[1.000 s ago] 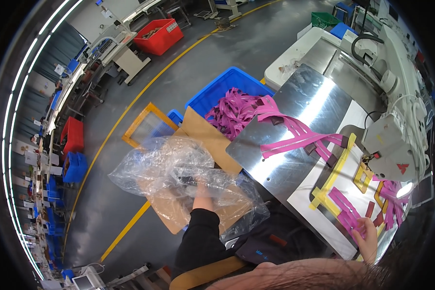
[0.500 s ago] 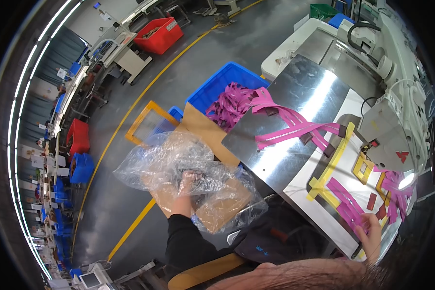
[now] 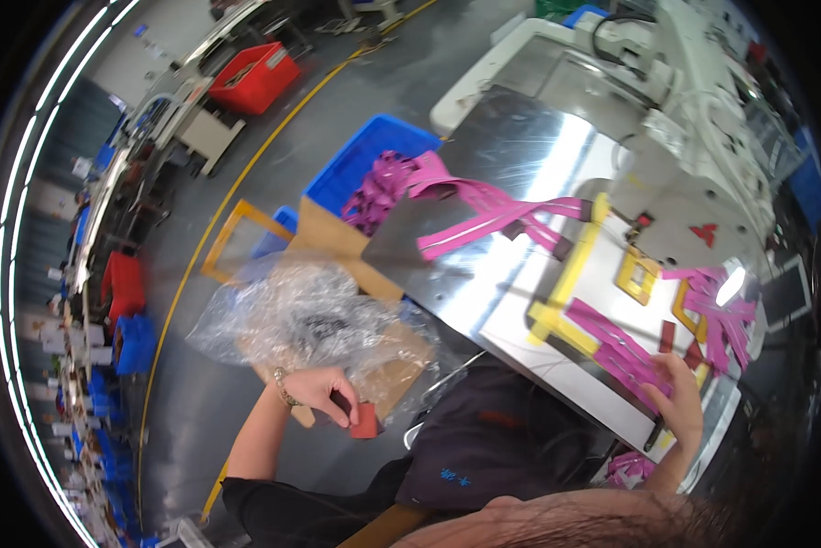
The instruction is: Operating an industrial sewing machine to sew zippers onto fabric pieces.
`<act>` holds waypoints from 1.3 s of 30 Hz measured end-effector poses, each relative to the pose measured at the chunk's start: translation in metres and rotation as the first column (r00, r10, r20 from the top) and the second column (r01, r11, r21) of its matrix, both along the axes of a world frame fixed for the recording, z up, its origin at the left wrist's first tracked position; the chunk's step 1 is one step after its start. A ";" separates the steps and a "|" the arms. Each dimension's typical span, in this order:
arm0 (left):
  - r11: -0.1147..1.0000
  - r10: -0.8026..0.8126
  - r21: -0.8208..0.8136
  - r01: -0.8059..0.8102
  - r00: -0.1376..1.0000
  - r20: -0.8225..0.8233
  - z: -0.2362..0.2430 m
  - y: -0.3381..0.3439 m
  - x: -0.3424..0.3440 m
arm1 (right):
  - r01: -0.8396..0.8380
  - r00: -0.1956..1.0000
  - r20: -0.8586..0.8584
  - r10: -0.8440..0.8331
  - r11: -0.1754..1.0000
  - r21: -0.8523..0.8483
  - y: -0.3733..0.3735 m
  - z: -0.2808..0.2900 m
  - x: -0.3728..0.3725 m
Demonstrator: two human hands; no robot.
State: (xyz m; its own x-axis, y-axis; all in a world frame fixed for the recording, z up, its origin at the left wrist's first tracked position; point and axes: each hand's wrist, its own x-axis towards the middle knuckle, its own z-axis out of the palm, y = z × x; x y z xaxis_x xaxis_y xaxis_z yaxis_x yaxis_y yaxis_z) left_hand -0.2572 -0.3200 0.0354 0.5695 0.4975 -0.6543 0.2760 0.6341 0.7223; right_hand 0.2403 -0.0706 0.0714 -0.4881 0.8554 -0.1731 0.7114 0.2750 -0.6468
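Note:
My left hand (image 3: pixel 317 388), a bracelet on its wrist, pinches a small reddish-brown square patch (image 3: pixel 365 423) in front of the clear plastic bag (image 3: pixel 287 297). That crumpled bag lines an open cardboard box (image 3: pixel 401 373); the bag's contents are hard to make out. On the white work plate (image 3: pixel 511 352) at the right, my right hand (image 3: pixel 680 400) has its fingers closed at the near end of pink zipper strips (image 3: pixel 607 340). Beside those fingers lie dark red patches (image 3: pixel 668 336). Farther off, more pink zipper strips (image 3: pixel 497 208) cross the metal tabletop (image 3: pixel 447 283).
A blue crate (image 3: pixel 365 146) full of pink strips stands beyond the box. The sewing machine's grey head plate (image 3: pixel 675 201) overhangs the work plate, near a yellow frame (image 3: pixel 637 276) and a heap of pink strips (image 3: pixel 723 315). Red bins (image 3: pixel 257 78) stand across the aisle.
My left hand has come out of the plastic bag toward me, now with a reddish-brown patch in its fingers. The right hand stays at the pink zipper strips. The whole view has shifted.

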 end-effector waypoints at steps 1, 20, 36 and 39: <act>0.987 0.032 0.159 -0.032 0.999 0.003 0.017 0.037 0.018 | -0.029 0.999 -0.045 0.030 1.000 0.006 0.001 0.000 0.004; 0.722 -0.348 0.668 0.180 0.929 0.126 -0.035 0.327 0.286 | -0.138 0.965 -0.258 0.041 0.920 -0.368 0.073 -0.030 0.026; 0.558 -0.001 0.829 -0.023 1.000 0.028 -0.019 0.307 0.253 | -0.112 0.935 -0.343 0.093 0.993 -0.035 0.072 -0.039 0.017; -0.254 0.044 0.943 0.214 0.977 -0.210 -0.026 0.299 0.252 | -0.127 0.839 -0.540 -0.067 0.941 -0.314 0.063 -0.040 0.001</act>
State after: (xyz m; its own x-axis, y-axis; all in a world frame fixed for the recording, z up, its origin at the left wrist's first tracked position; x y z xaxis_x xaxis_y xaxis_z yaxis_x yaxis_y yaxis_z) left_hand -0.0051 -0.0213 0.0090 0.6703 0.5312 0.5182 0.3967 -0.8466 0.3547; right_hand 0.2418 -0.0073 0.0316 -0.6094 0.7804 -0.1402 0.2197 -0.0037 -0.9756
